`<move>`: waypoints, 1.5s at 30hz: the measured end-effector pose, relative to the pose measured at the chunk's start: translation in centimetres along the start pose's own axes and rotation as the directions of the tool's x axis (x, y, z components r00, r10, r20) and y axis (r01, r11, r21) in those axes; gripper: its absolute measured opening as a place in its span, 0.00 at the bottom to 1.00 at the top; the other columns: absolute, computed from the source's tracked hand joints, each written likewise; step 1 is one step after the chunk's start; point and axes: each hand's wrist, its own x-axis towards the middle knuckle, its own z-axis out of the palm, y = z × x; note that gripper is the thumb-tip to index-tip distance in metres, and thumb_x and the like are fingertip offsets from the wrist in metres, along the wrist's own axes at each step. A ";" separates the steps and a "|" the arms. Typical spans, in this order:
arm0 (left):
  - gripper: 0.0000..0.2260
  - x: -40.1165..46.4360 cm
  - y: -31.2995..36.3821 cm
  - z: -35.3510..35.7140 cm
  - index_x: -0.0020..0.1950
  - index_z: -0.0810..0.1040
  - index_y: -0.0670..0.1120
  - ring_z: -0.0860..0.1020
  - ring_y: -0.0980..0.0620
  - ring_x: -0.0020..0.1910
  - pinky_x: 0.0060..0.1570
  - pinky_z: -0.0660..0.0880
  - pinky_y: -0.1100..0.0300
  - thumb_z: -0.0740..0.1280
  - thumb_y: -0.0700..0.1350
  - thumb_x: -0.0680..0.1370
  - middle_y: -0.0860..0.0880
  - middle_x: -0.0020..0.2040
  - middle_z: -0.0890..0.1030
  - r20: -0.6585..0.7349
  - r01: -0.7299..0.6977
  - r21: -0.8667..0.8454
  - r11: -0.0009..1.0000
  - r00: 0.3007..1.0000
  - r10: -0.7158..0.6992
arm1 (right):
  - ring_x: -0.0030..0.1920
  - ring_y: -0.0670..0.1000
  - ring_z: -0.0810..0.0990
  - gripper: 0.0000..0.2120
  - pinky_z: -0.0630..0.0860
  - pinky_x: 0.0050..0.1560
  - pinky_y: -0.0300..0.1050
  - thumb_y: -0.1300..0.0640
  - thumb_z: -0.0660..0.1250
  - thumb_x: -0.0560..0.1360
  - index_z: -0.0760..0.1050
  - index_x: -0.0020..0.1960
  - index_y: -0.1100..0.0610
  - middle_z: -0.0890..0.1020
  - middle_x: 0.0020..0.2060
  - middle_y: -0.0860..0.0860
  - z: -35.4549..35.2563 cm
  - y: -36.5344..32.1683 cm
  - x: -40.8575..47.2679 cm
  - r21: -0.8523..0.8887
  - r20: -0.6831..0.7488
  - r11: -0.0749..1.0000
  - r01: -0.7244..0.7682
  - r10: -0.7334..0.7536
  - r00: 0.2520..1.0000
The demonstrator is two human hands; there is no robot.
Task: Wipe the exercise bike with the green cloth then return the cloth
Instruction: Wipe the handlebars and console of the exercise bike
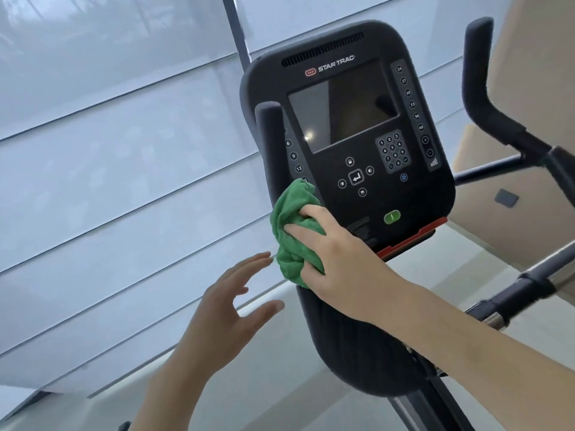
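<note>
Currently, stage: the wiping is under way, with the person working at the lower left edge of the Star Trac console (351,135).
Right hand: the right hand (339,253) is gripping the green cloth (291,231), fingers curled over the bunched fabric and pressing it against the console's edge.
Left hand: the left hand (230,309) is hovering just beside the cloth with fingers spread and relaxed, holding nothing; its fingertips are lying very near the fabric, but whether they are touching it cannot be told.
Cloth position: the cloth is sitting crumpled between the right palm and the console, just below the left upright handle post (270,135) and beside the arrow keys (355,177).
Done so far: nothing in the view is showing which surfaces are already clean; the screen (339,116) is reflecting light, which settles nothing.
Left to do: judging by the task, the right handlebar (485,98), the frame rail (529,281) and the parts out of view are probably still waiting, and the cloth is not yet being returned.
Return spot: the place for the cloth is not appearing in view.
</note>
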 end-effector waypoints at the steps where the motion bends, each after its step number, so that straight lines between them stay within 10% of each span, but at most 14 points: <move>1: 0.26 -0.2 -0.3 -0.3 0.74 0.72 0.66 0.72 0.60 0.74 0.61 0.77 0.56 0.72 0.63 0.76 0.69 0.73 0.73 -0.003 -0.005 -0.011 1.000 1.000 0.005 | 0.62 0.55 0.77 0.26 0.78 0.65 0.54 0.56 0.65 0.79 0.70 0.77 0.51 0.60 0.77 0.45 0.1 -0.2 0.1 -0.003 -0.012 1.000 -0.016 0.016 1.000; 25: 0.15 -4.9 -0.9 -1.0 0.67 0.79 0.60 0.75 0.58 0.69 0.65 0.76 0.52 0.69 0.54 0.80 0.65 0.68 0.76 0.101 -0.275 -0.246 0.929 0.946 0.307 | 0.67 0.55 0.70 0.27 0.77 0.67 0.53 0.64 0.67 0.77 0.72 0.74 0.50 0.72 0.72 0.46 2.3 -7.6 -11.0 -0.419 -0.165 0.849 -0.322 0.278 0.946; 32: 0.18 -3.2 3.8 0.8 0.71 0.77 0.57 0.70 0.61 0.70 0.66 0.63 0.70 0.65 0.56 0.82 0.62 0.71 0.73 0.180 -0.441 -0.107 0.891 0.873 0.454 | 0.69 0.53 0.70 0.25 0.80 0.65 0.56 0.62 0.66 0.77 0.74 0.74 0.50 0.72 0.72 0.44 0.5 -5.9 -14.8 -0.426 -0.135 0.847 -0.317 0.287 0.948; 45: 0.18 0.1 8.6 8.2 0.69 0.79 0.52 0.75 0.50 0.68 0.69 0.70 0.47 0.72 0.50 0.79 0.55 0.67 0.78 0.246 -0.570 -0.007 0.822 0.796 0.554 | 0.68 0.56 0.71 0.22 0.77 0.69 0.52 0.61 0.62 0.77 0.79 0.69 0.49 0.76 0.70 0.45 -1.6 -0.3 -20.0 -0.481 -0.154 0.858 -0.184 0.124 0.980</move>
